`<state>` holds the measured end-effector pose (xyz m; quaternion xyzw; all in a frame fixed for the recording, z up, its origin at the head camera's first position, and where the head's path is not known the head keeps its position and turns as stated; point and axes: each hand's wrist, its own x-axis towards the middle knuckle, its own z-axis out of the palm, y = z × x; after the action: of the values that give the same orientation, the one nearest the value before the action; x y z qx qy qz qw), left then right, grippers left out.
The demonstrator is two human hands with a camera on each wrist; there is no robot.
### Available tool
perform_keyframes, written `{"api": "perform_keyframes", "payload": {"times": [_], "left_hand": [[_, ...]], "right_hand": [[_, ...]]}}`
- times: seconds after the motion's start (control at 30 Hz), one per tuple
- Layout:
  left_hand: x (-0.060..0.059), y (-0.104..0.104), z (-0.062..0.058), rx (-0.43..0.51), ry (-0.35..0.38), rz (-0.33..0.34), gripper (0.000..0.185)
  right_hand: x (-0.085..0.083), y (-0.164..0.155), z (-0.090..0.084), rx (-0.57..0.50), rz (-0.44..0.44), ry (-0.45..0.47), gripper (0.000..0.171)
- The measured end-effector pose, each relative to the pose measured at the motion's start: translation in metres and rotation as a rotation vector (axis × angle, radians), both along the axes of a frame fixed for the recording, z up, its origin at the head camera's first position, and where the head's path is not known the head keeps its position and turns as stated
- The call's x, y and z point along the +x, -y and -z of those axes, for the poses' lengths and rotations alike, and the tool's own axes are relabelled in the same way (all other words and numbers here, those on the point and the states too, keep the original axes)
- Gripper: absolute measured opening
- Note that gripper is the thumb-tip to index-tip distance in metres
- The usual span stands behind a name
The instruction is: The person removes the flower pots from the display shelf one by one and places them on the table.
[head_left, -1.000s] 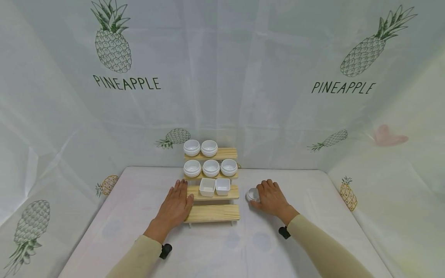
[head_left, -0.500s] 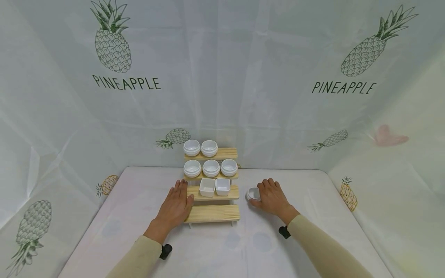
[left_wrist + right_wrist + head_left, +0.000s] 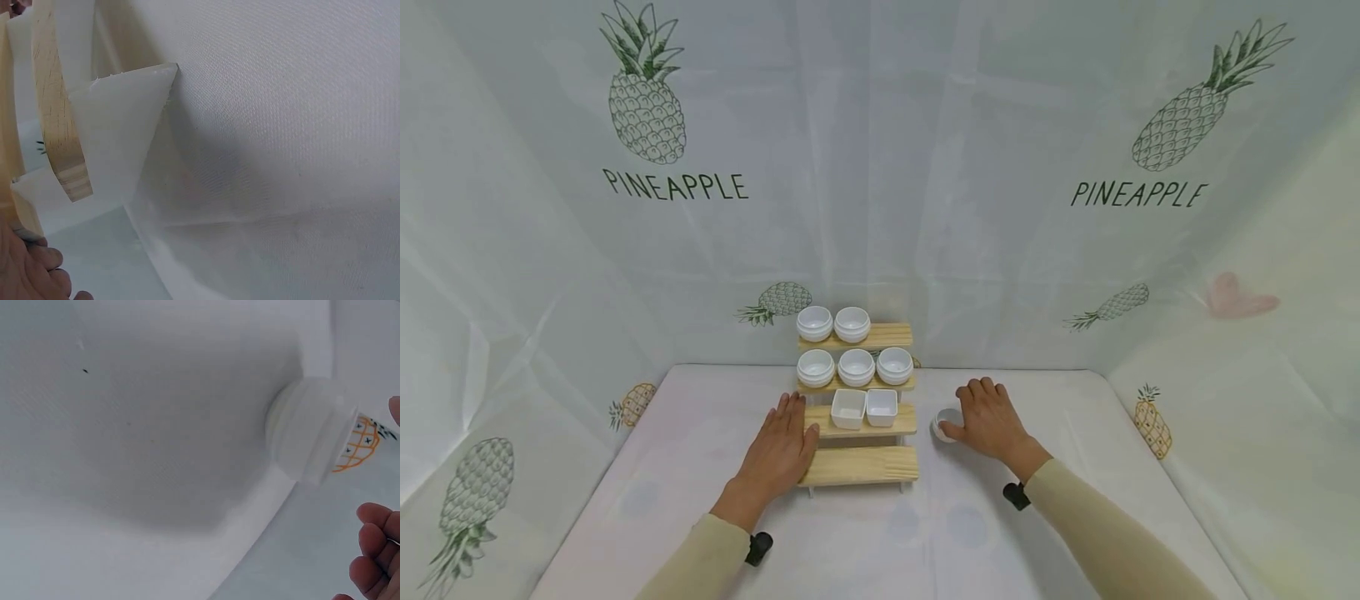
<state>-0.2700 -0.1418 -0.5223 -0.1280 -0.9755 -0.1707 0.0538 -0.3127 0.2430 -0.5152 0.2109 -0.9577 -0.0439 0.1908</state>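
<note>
A small round white bowl (image 3: 947,425) stands upright on the table, right of the stepped wooden rack (image 3: 857,467). Over its right side is my right hand (image 3: 992,418); in the right wrist view the fingertips (image 3: 374,547) are spread apart from the white bowl (image 3: 309,431), with a gap around it. My left hand (image 3: 777,446) lies with straight fingers along the rack's left edge, touching it. In the left wrist view, fingers (image 3: 44,269) are beside the rack's wooden boards (image 3: 59,125) and white side pieces.
On the top step sit two round bowls (image 3: 833,325). The second step bears three round bowls (image 3: 856,368). Two square dishes (image 3: 865,408) stand on the third step, and the lowest board (image 3: 859,465) shows bare wood. Pineapple-printed cloth (image 3: 940,167) hangs behind the table.
My right hand's fingers have loosened and drawn away from the bowl, which shows more of itself now. The left hand stays in place. The head view has tilted slightly.
</note>
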Motion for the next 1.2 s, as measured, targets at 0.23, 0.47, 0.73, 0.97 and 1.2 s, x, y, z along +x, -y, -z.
{"api": "perform_keyframes", "payload": {"times": [0.23, 0.47, 0.73, 0.97, 1.2], "left_hand": [[-0.001, 0.005, -0.009, -0.052, -0.022, 0.014, 0.069], [-0.001, 0.007, -0.011, -0.080, -0.019, 0.021, 0.069], [0.002, 0.007, -0.009, -0.056, -0.032, 0.013, 0.068], [0.004, 0.004, -0.007, -0.021, -0.055, 0.015, 0.066], [0.007, 0.001, -0.008, -0.011, -0.038, 0.021, 0.066]], "right_hand": [[-0.010, 0.005, -0.024, -0.008, -0.023, -0.057, 0.065], [-0.028, 0.022, -0.074, -0.085, -0.055, -0.176, 0.057], [-0.038, 0.064, -0.136, -0.148, -0.122, -0.200, 0.053], [-0.044, 0.108, -0.155, -0.134, -0.111, -0.058, 0.061], [-0.056, 0.142, -0.149, -0.120, -0.075, 0.067, 0.066]]}}
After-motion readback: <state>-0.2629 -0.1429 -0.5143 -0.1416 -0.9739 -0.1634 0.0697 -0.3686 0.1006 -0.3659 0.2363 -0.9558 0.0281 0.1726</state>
